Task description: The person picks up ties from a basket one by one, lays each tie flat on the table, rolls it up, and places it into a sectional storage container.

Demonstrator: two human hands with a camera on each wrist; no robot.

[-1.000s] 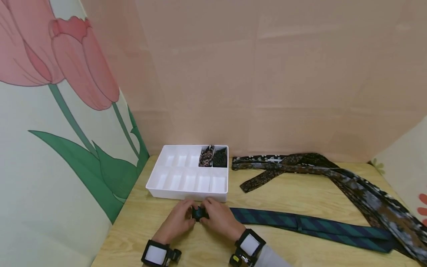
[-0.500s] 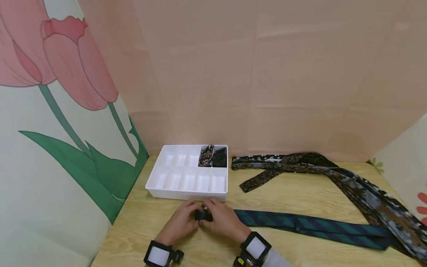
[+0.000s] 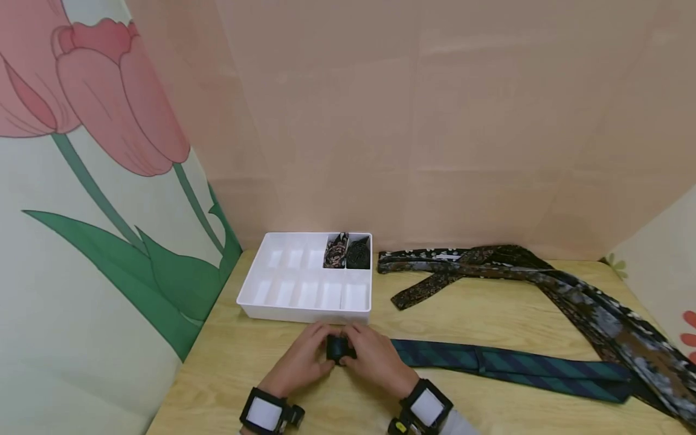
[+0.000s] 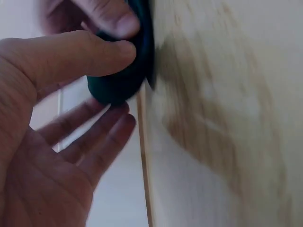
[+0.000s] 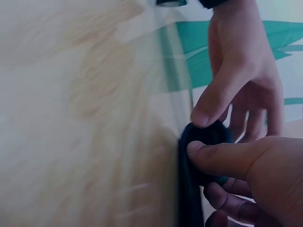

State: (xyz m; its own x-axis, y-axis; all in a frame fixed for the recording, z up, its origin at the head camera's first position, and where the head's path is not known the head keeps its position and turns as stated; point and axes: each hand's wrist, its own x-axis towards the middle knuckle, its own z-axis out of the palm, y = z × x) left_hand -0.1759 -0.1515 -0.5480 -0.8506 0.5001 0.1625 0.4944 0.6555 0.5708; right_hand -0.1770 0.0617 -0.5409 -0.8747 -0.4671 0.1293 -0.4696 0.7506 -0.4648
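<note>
Pinched at the near middle of a wood-grain table point(image 3: 217, 374): a small, dark green coil point(image 3: 338, 350), rolled from the left end of a green-and-navy striped tie point(image 3: 533, 370). Gripped from the left by the left hand point(image 3: 304, 359) and from the right by the right hand point(image 3: 376, 357), with both thumbs on the near side and index fingers toward the far side. Laid out flat to the right of the coil: the unrolled length, with a narrow crosswise band point(image 3: 481, 359) partway along, ending close to some dark flower-patterned ties point(image 3: 614, 326) at the right. Just beyond the hands, on the far side: a white divided tray point(image 3: 304, 316), with a flowery roll point(image 3: 336, 251) and a plainer dark roll point(image 3: 358, 252) in the two rightmost compartments of the far row.

Hard to judge the tightness of the layers, given the blur in both wrist views.

For a neat roll, best to turn the coil rightward along the strip in small, even steps. Press lightly from both sides to hold the edges level. Keep slight tension on the flat length, without dragging. Slow down at the crosswise band, a likely spot for a bump.
</note>
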